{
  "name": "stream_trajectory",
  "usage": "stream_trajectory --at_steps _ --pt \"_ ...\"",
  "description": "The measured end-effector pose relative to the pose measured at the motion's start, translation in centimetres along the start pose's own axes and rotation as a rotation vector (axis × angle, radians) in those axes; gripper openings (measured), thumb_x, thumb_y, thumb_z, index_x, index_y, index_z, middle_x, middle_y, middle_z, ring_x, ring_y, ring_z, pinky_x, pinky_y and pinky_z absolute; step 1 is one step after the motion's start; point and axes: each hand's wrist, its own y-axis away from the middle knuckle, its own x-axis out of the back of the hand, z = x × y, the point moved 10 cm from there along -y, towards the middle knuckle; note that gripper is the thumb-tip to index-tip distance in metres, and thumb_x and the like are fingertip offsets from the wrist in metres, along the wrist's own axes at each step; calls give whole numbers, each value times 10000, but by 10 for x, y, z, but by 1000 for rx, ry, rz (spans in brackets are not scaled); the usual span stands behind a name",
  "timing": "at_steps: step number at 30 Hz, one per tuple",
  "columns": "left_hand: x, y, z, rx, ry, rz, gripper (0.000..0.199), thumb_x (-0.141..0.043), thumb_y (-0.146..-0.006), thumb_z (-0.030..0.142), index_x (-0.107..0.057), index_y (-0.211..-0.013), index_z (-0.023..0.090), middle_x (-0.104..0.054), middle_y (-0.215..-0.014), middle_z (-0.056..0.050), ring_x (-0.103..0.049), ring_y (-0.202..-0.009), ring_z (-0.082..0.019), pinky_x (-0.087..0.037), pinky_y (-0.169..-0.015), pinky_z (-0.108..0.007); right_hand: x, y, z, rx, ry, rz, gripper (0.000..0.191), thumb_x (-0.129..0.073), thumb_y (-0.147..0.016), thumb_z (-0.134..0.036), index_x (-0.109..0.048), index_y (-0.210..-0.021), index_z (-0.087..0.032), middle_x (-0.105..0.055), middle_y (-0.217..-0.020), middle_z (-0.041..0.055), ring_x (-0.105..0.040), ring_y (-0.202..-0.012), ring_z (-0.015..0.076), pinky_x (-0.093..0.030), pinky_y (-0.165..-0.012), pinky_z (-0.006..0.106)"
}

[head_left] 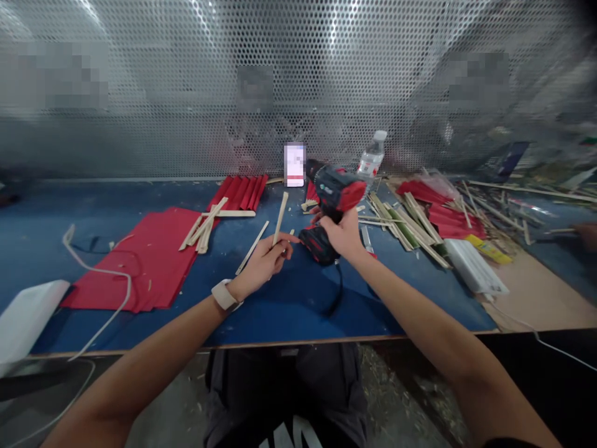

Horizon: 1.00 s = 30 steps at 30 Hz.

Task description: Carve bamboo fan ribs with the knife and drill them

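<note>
My left hand point(265, 260), with a pale band on its wrist, is closed on a thin bamboo strip point(280, 216) that points up and away from me. My right hand point(344, 233) is wrapped round the handle of a black and red cordless drill point(336, 186). The drill's chuck points toward the back left, and its battery base point(319, 244) is just above or on the blue table, I cannot tell which. Another narrow strip point(252, 247) lies beside my left hand. A utility knife point(367, 239) is partly hidden behind my right wrist.
Red sheets point(140, 255) and a stack of strips point(209, 225) lie left, with folded red pieces point(240, 191) behind. A phone point(294, 163) and water bottle point(372, 158) stand at the back. Split bamboo point(405, 224) and a white power bank-like box point(473, 266) are right.
</note>
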Motion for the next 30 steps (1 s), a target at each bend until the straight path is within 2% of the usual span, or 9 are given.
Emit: stream_trajectory --at_steps 3,6,9,15,19,22,24,27,30 --pt "5 0 -5 51 -20 18 261 -605 -972 383 -677 -1090 162 -556 -730 42 -305 -383 -24 -213 -379 -192 28 -13 9 -39 -43 64 269 -623 -875 -421 -623 -1059 -224 -744 -997 128 -694 -740 245 -628 -793 492" --pt "3 1 -6 66 -33 0 241 -597 -976 366 -678 -1078 163 -551 -727 41 -305 -390 -25 -217 -385 -193 38 -14 7 -2 -22 90 313 -662 -908 -543 -594 -904 -238 -736 -884 100 -586 -552 183 -590 -631 453" --pt "2 2 -5 63 -36 -5 232 -598 -976 361 -681 -1066 163 -552 -724 39 -310 -396 -29 -228 -386 -198 38 -9 3 32 -21 94 388 -641 -935 -622 -594 -894 -239 -745 -873 87 -570 -510 165 -562 -574 424" --pt "3 1 -5 62 -44 0 214 -610 -968 348 -696 -1053 171 -556 -722 34 -318 -392 -33 -235 -381 -202 38 -5 7 -7 46 128 527 -615 -904 -763 -626 -971 -241 -767 -993 141 -613 -575 202 -616 -665 496" --pt "3 1 -5 58 -46 -2 193 -601 -977 334 -697 -1030 175 -558 -718 32 -324 -392 -33 -238 -382 -203 37 -5 11 -11 52 121 534 -597 -918 -754 -657 -1049 -239 -751 -971 137 -626 -617 224 -615 -701 522" --pt "2 1 -6 63 -41 -5 191 -592 -983 329 -693 -1033 175 -556 -716 35 -307 -384 -31 -222 -379 -204 40 -5 12 -16 39 142 486 -635 -915 -709 -665 -972 -227 -738 -952 138 -618 -617 219 -609 -720 520" --pt "2 1 -6 68 -35 -5 197 -593 -982 335 -689 -1040 175 -552 -715 37 -299 -380 -32 -210 -376 -206 39 -5 13 -37 -5 128 474 -694 -885 -687 -667 -925 -216 -720 -896 118 -598 -606 198 -599 -724 491" --pt "3 2 -6 68 -41 0 203 -601 -977 347 -685 -1042 174 -552 -719 39 -310 -386 -35 -218 -376 -207 33 -7 15 -92 -92 43 543 -771 -801 -712 -676 -977 -207 -676 -815 49 -550 -593 152 -562 -675 396" --pt "3 1 -6 70 -50 7 210 -611 -975 357 -687 -1041 173 -557 -724 36 -317 -393 -35 -231 -380 -207 31 -8 12 -99 -113 -3 615 -763 -772 -773 -657 -994 -209 -620 -762 1 -492 -573 117 -503 -618 332"
